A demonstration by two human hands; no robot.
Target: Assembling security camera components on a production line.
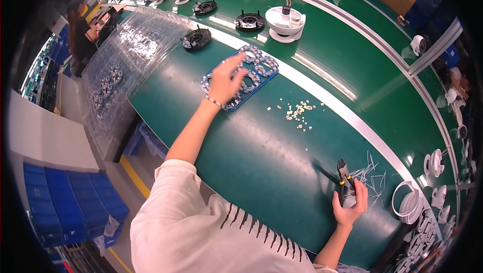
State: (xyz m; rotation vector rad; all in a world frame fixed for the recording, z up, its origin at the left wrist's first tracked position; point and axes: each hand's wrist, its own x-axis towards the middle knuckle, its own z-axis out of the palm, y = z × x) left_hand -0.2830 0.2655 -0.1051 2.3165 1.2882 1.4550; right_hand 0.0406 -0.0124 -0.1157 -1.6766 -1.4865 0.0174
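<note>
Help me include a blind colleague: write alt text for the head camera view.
A person's left hand is over blue ring-shaped circuit boards on a green workbench; the right hand holds black-and-yellow cutters. Pale bits lie between the hands, thin white strips near the cutters, and white devices farther back.

Left hand (226,80) over the blue circuit boards (265,65) – right one's (352,203) got cutters (344,176), white strips (373,178) beside.
</note>
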